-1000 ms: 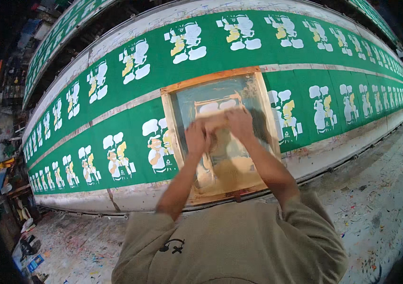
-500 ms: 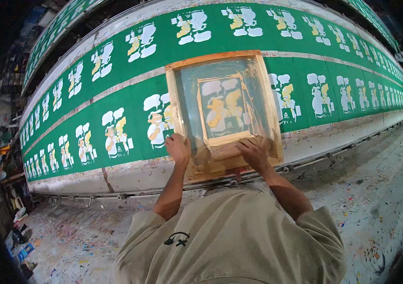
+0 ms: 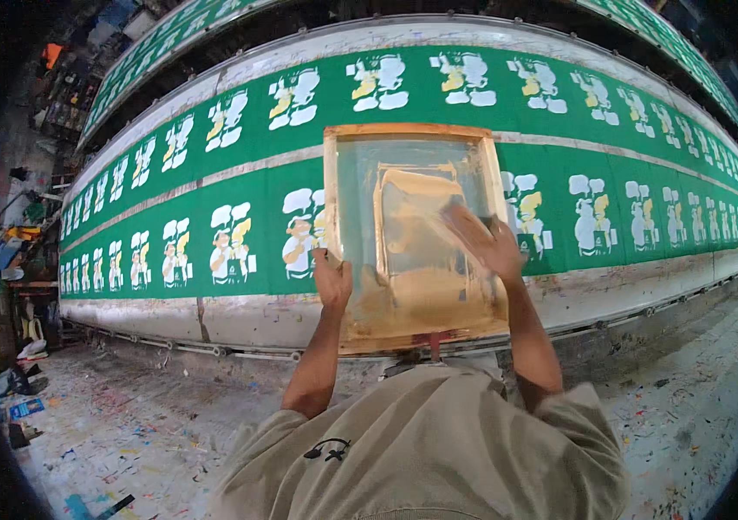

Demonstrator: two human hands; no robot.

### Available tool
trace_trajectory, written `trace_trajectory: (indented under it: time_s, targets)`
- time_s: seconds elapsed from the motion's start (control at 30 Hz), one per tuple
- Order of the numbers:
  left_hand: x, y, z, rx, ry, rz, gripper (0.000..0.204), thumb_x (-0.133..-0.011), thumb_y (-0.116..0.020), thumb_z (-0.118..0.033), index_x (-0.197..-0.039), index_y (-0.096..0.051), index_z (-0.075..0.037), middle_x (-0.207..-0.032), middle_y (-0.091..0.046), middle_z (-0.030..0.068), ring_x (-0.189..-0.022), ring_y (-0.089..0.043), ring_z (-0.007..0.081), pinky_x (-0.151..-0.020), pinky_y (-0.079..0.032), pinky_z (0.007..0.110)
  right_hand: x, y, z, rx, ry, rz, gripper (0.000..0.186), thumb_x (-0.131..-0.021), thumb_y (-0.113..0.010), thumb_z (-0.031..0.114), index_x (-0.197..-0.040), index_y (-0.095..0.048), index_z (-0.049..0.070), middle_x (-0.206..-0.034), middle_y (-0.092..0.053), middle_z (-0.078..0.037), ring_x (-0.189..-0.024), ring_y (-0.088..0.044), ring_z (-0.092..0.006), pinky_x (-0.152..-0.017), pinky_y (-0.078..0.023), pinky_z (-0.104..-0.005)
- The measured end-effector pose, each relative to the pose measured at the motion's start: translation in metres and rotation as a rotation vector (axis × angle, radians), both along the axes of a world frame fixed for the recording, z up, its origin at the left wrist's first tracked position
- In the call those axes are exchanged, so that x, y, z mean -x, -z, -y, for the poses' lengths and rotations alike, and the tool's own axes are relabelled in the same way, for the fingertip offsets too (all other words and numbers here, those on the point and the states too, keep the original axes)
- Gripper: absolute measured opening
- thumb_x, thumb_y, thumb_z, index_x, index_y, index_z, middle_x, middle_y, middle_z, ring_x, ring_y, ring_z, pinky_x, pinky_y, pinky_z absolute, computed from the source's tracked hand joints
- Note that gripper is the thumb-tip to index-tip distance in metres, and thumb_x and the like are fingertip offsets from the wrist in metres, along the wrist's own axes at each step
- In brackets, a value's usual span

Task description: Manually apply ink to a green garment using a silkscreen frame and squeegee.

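A wooden-framed printing screen (image 3: 408, 131) lies on the green fabric, over part of its lower row of prints. My left hand (image 3: 332, 277) is closed around the left side bar of this frame. In my right hand (image 3: 505, 251) is a squeegee (image 3: 466, 229), tilted and blurred by motion, over the right part of the mesh. Tan ink (image 3: 425, 185) forms a band at the top of the rectangular design area. More ink (image 3: 434, 295) coats the mesh nearer me. Whether the squeegee touches the mesh, I cannot tell.
Two rows of white and yellow figures run along the green fabric (image 3: 256, 186) on a long, curved-looking printing table (image 3: 256, 314). A rail (image 3: 221, 351) follows its near edge. Another table with green fabric (image 3: 156, 43) stands beyond. The floor (image 3: 161, 416) is paint-spattered; clutter sits at far left.
The squeegee has gone from lying across the near part of the screen to a tilted position farther up and right. A tan ink band now covers the design's top. The view has shifted slightly.
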State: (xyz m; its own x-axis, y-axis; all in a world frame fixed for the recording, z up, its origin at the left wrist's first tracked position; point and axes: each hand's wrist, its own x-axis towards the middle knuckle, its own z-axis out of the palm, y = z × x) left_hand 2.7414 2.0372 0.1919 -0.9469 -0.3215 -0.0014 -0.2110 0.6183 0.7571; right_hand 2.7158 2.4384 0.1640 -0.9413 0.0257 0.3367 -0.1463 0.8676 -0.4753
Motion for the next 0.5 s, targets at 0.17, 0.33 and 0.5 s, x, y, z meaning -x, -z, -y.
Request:
trace_trajectory:
  time_s: [0.17, 0.33, 0.5]
  targets:
    - [0.013, 0.022, -0.112, -0.135, -0.029, -0.112, 0.049, -0.084, -0.066, -0.005, -0.128, -0.046, 0.003, -0.112, -0.064, 0.0253, -0.104, -0.064, 0.0451, -0.088, -0.052, 0.048, -0.043, 0.03, -0.146, 1.072, 0.399, 0.446, 0.033, -0.087, -0.069, 0.012, -0.114, -0.07, -0.006, -0.091, -0.072, -0.009, -0.074, -0.069, -0.0214, -0.066, -0.055, -0.0375]
    - [0.02, 0.036, -0.249, 0.0, -0.008, -0.053, 0.048, -0.086, -0.067, -0.013, -0.128, -0.047, 0.001, -0.109, -0.064, 0.0292, -0.1, -0.063, 0.0514, -0.087, -0.051, 0.054, -0.01, 0.003, -0.278, 0.725, 0.517, 0.529, 0.029, -0.081, -0.071, 0.014, -0.104, -0.07, -0.005, -0.082, -0.07, -0.011, -0.069, -0.068, -0.0236, -0.063, -0.054, -0.04]
    - [-0.01, 0.059, -0.254, 0.029, 0.001, -0.036, 0.043, -0.085, -0.07, -0.014, -0.122, -0.053, -0.001, -0.11, -0.062, 0.0286, -0.1, -0.061, 0.0513, -0.087, -0.048, 0.058, -0.083, 0.036, -0.303, 0.592, 0.523, 0.473, 0.029, -0.083, -0.07, 0.014, -0.106, -0.07, -0.003, -0.086, -0.071, -0.012, -0.071, -0.069, -0.0277, -0.065, -0.055, -0.0436]
